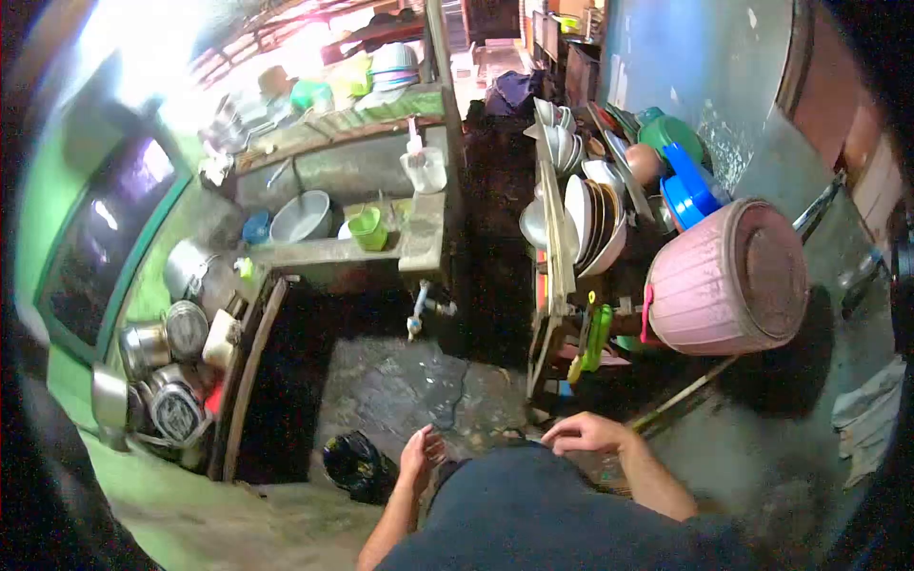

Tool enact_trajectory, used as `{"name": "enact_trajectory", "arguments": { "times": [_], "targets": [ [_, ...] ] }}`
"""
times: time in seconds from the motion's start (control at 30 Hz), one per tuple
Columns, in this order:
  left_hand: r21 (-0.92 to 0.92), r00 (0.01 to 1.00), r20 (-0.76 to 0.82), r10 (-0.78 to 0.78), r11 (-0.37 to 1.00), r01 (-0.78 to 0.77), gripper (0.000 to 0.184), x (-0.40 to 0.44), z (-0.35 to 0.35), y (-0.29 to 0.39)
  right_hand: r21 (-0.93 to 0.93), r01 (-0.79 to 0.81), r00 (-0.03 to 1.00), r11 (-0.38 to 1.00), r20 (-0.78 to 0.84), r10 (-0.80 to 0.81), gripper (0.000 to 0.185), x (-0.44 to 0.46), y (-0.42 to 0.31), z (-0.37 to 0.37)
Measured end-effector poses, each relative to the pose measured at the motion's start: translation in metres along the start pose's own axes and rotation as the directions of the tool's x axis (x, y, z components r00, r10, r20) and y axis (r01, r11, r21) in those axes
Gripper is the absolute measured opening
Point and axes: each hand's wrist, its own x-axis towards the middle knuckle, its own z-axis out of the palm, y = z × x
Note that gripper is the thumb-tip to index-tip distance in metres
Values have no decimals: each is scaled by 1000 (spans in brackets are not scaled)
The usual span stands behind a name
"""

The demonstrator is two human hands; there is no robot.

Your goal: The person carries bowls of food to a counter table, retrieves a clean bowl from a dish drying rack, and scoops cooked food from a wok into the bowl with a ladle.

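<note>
My left hand (420, 455) hangs low in front of my dark shirt, its fingers loosely bent and nothing visible in them. Beside it on the floor is a black plastic bag (358, 466), apart from the hand. My right hand (587, 434) is held by my other side, the fingers half extended and empty. It is nearest to the lower end of the wooden dish rack (547, 266). A green-handled utensil (597, 336) hangs from that rack. Ahead of me, a tap (416, 319) sticks out below the concrete counter over a wet floor patch.
A grey basin (301, 218) and a green container (367, 229) sit on the counter (424, 228). Metal pots (187, 330) are stacked at the left wall. Plates (583, 214) fill the rack, and a pink tub (709, 278) juts out at right. Beyond runs a dark passage.
</note>
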Motion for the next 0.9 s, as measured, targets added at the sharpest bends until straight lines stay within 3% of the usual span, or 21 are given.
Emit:
{"name": "enact_trajectory", "arguments": {
  "times": [0.03, 0.13, 0.23, 0.4, 0.5, 0.53, 0.63, 0.7, 0.73, 0.83, 0.9],
  "targets": [
    [-14, 998, 57, 37, 999, -36, 51, 15, 17, 26, 146, -87, 995, 985, -39, 94, 31, 6, -1, -16],
    [-65, 981, 154, 114, 992, -105, 52, 59, 65, 94, 259, -140, 982, 956, -91, 169, 29, 10, -20, -56],
    [28, 970, 225, 92, 994, -101, 58, 111, 121, 156, 242, 3, 987, 970, -154, 35, 28, 6, -21, -86],
    [7, 881, 457, 123, 990, -142, 56, 215, 221, 244, 486, 4, 924, 874, -336, 182, 28, 6, -8, -107],
    [26, 872, 481, 89, 993, -115, 52, 282, 293, 302, 293, -70, 914, 953, -365, 179, 33, 20, -23, -130],
    [-54, 812, 568, 133, 991, -124, 50, 297, 313, 319, 306, -65, 903, 950, -386, 186, 33, 28, -32, -138],
    [-83, 766, 623, 160, 987, -138, 47, 355, 370, 366, 355, -139, 866, 925, -410, 287, 35, 60, -60, -164],
    [-83, 732, 659, 173, 984, -158, 42, 387, 399, 403, 260, -52, 809, 964, -556, 194, 37, 87, -75, -170],
    [-120, 721, 664, 199, 980, -160, 40, 410, 414, 419, 208, -91, 800, 974, -567, 196, 37, 98, -85, -180],
    [-169, 688, 698, 198, 979, -110, 36, 497, 466, 455, 253, -238, 775, 938, -532, 340, 37, 125, -94, -197],
    [-251, 682, 672, 289, 955, -157, 36, 512, 492, 476, 355, -260, 708, 898, -562, 427, 37, 140, -99, -203]
  ]
}}
